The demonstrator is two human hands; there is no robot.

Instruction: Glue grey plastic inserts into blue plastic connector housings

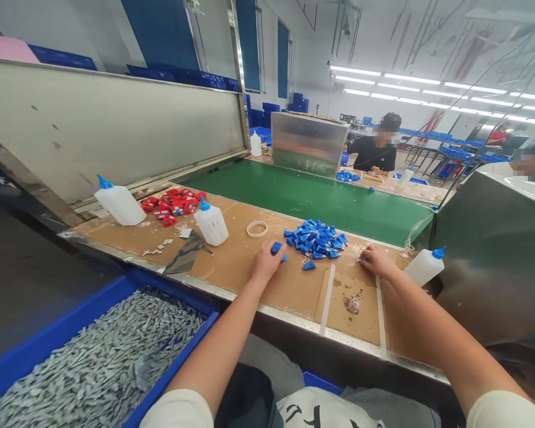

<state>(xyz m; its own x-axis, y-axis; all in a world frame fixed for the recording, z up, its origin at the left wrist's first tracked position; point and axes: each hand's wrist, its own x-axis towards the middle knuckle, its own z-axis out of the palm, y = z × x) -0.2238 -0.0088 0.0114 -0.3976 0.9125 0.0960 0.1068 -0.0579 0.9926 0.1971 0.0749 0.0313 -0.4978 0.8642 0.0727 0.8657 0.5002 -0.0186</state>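
My left hand (266, 260) is closed around small blue plastic parts, one showing at the fingertips and another under the fingers. It is left of a heap of blue parts (316, 239) on the cardboard-covered bench (232, 267). A single blue part (309, 266) lies just in front of the heap. To the right of the heap, my right hand (374, 260) rests low on the cardboard with its fingers bent together; what they pinch is too small to make out. Nearer to me, a small round pinkish object (353, 305) sits between two white tape strips.
White bottles with blue caps (211, 223) stand on the left, and another bottle (424, 266) leans at the right. Red parts (173, 205) lie at the left. Beyond runs a green belt (294, 193). A blue bin (209, 324) holds many grey pieces. A person (374, 154) sits across.
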